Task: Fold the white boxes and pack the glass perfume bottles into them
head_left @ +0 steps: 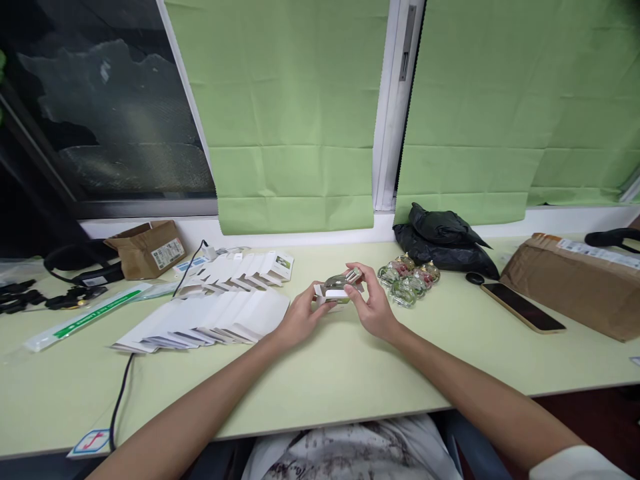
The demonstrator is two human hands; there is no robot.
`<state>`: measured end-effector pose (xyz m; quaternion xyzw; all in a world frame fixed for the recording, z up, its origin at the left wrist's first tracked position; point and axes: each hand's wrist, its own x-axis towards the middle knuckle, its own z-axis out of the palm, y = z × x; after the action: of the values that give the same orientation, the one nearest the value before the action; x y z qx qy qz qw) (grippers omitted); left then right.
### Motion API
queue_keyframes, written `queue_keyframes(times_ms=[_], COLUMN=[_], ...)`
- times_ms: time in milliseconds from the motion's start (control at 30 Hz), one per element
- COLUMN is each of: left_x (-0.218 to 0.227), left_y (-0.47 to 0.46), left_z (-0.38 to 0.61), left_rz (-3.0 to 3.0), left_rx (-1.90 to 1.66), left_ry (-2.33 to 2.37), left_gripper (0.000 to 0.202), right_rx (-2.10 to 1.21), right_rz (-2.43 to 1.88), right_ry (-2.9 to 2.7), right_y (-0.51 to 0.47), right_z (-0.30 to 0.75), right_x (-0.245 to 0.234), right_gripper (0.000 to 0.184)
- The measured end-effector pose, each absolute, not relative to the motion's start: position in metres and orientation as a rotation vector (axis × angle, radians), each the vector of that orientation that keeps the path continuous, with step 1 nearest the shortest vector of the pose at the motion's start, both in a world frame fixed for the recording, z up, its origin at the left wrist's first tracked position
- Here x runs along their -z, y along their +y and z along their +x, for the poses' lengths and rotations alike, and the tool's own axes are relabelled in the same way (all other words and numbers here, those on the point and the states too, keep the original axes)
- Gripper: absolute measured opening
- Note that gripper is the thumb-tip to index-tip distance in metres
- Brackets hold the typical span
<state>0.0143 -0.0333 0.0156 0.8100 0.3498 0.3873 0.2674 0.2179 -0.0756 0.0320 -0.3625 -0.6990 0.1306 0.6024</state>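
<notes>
In front of me, above the table, my left hand (304,315) grips a small white box (327,294) from its left side. A smoky glass light bulb (336,282) with a silvery metal base lies at the box's opening, partly inside it. My right hand (369,303) pinches the bulb near its base, fingers closed round that end. Just right of that hand is a cluster of glass bulbs (407,277), with gold, reddish and greenish tints, seemingly in clear plastic. To the left, flattened white boxes (215,320) lie overlapped in a row, with another row of white boxes (240,270) behind.
Black plastic bags (445,240) rest by the window. A phone (523,307) and a big brown parcel (575,283) are at the right. An opened cardboard box (150,250), a green-and-white packet (95,313) and a black cable (123,393) occupy the left.
</notes>
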Motion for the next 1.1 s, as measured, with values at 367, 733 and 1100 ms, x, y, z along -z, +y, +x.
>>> queue_keyframes(times_ms=[367, 733, 1100], left_x=[-0.003, -0.002, -0.001], left_y=[-0.012, -0.009, -0.007], left_z=[0.006, 0.004, 0.006], left_rz=[1.988, 1.976, 2.041], left_rx=[-1.207, -1.25, -1.25], left_ry=[1.223, 1.281, 1.228], left_gripper=[0.044, 0.057, 0.057], right_rx=[0.295, 0.6, 0.684], right_rz=[-1.252, -1.785, -1.907], right_ry=[-1.59, -1.817, -1.847], right_y=[-0.047, -0.035, -0.028], right_z=[0.251, 0.27, 0.276], right_x=[-0.034, -0.024, -0.018], right_gripper=[0.028, 0.01, 0.015])
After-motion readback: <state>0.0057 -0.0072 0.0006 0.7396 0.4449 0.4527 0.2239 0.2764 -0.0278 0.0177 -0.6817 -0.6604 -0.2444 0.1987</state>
